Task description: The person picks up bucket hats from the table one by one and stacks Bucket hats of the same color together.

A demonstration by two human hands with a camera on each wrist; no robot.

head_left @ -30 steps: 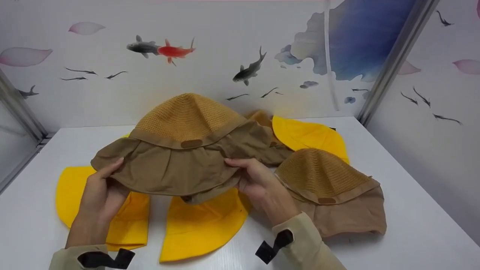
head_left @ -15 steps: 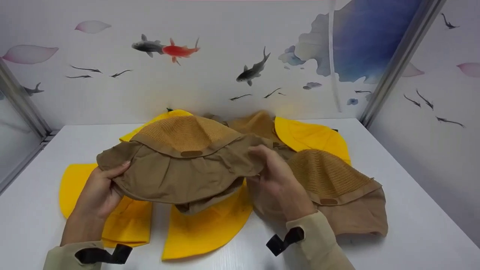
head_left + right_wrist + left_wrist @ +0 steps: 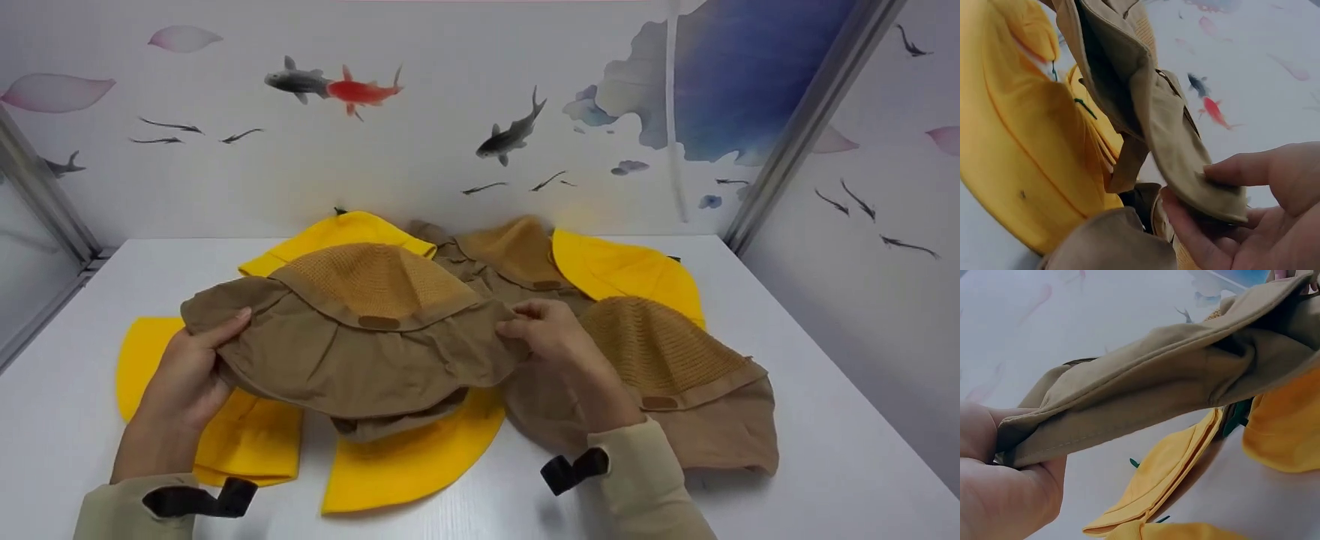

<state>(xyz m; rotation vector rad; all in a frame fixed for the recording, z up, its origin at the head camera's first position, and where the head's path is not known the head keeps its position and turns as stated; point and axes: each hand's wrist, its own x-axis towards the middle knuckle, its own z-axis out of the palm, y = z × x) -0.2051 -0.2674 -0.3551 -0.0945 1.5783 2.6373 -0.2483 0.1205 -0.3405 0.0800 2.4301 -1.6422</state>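
Observation:
A brown sun hat (image 3: 360, 360) with a woven straw-coloured crown and a wide cloth brim hangs above the table between both hands. My left hand (image 3: 184, 375) grips the brim at its left end, thumb on top. At the right end, my right hand (image 3: 559, 345) pinches the brim between thumb and fingers. From the left wrist view, the folded underside of the brim (image 3: 1129, 399) shows, with the left hand (image 3: 1010, 478) clasping its tip. The right wrist view has the thumb and fingers of the right hand (image 3: 1252, 208) on either side of the brim edge (image 3: 1185, 152).
Yellow hats lie on the white table (image 3: 810, 420): one front left (image 3: 255, 442), one front middle (image 3: 412, 469), one back left (image 3: 360, 229), one back right (image 3: 630, 270). A second brown hat (image 3: 675, 375) sits at right, another (image 3: 510, 251) behind. A fish-patterned wall (image 3: 420, 165) stands at the back.
The held hat has come down, uncovering more of the hats behind it. My right hand has shifted outward to the right along the brim, spreading it wider; the left keeps its hold.

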